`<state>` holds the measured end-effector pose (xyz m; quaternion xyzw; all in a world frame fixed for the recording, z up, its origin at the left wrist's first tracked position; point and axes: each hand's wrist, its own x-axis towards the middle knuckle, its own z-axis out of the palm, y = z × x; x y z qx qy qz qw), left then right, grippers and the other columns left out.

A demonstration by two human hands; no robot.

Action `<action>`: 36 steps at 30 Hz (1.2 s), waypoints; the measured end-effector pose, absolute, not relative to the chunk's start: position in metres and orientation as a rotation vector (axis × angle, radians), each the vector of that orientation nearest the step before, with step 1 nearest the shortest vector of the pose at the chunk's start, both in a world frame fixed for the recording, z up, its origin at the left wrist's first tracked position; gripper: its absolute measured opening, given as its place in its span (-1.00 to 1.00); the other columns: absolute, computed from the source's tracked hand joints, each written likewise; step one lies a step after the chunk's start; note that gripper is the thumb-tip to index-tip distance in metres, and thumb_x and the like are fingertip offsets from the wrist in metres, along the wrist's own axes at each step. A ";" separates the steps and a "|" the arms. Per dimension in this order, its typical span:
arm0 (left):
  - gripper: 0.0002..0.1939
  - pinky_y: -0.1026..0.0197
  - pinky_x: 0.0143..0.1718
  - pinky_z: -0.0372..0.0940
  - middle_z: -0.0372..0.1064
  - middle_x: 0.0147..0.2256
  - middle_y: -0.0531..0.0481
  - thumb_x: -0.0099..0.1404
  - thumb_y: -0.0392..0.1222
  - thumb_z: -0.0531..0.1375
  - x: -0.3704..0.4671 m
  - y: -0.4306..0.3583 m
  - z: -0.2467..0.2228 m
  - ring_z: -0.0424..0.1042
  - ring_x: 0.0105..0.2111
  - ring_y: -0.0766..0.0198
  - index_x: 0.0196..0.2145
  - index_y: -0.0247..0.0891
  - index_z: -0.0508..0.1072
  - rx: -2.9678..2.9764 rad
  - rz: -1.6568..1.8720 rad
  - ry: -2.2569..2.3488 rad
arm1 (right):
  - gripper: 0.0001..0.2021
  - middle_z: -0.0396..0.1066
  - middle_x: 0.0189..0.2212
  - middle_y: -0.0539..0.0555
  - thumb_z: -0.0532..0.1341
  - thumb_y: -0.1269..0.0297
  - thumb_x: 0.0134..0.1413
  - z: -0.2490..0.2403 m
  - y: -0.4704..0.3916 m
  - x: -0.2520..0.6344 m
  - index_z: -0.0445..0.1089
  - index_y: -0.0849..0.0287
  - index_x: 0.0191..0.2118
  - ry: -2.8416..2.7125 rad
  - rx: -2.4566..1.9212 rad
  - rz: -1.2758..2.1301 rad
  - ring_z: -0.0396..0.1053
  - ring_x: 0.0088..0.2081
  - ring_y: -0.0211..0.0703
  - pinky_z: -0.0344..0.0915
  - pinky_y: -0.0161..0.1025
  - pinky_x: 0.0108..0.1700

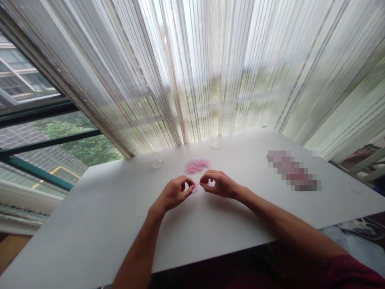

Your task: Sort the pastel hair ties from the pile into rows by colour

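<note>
My left hand (177, 192) and my right hand (219, 184) are held close together over the white table, each with thumb and forefinger pinched. Between the two pinches runs a thin pale strand (197, 184), gripped at both ends. A small pink item (195, 188) shows just below the strand, by the left fingertips; whether it hangs from the strand or lies on the table I cannot tell. Just beyond the hands a loose pile of pink pieces (197, 165) lies on the table, too small to make out singly.
On the white table (120, 200) a clear container (157, 161) stands at the back left and a clear round dish (216, 144) at the back middle. A blurred-out reddish item (294, 170) lies to the right. Striped sheer curtains (210, 80) hang behind.
</note>
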<state>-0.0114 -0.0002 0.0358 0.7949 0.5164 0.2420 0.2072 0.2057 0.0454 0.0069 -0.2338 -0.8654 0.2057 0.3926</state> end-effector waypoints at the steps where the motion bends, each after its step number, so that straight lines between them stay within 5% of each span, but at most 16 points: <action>1: -0.80 0.30 -0.39 0.24 0.36 -0.47 0.06 0.27 -0.07 0.16 -0.011 0.000 0.035 0.29 -0.48 0.34 -0.29 -0.23 0.49 2.213 0.679 1.436 | -0.94 0.43 -0.47 0.02 0.21 0.42 0.06 0.007 0.045 0.206 0.42 0.16 -0.38 -2.199 -0.594 0.526 0.35 -0.43 -0.27 0.32 -0.32 -0.32; 10: -0.83 0.31 -0.41 0.20 0.42 -0.41 0.05 0.28 -0.10 0.18 -0.012 0.001 0.032 0.24 -0.50 0.37 -0.29 -0.22 0.51 2.252 0.698 1.404 | -0.88 0.44 -0.39 0.06 0.26 0.30 0.07 0.008 0.046 0.212 0.43 0.16 -0.24 -2.261 -0.588 0.573 0.37 -0.35 -0.21 0.33 -0.29 -0.28; 36: -0.86 0.35 -0.46 0.18 0.31 -0.46 0.05 0.23 -0.13 0.25 -0.025 0.011 0.019 0.23 -0.51 0.41 -0.32 -0.18 0.61 2.328 0.792 1.350 | -0.90 0.44 -0.42 0.06 0.20 0.39 0.12 0.010 0.065 0.230 0.48 0.20 -0.32 -2.166 -0.751 0.483 0.37 -0.40 -0.26 0.33 -0.30 -0.29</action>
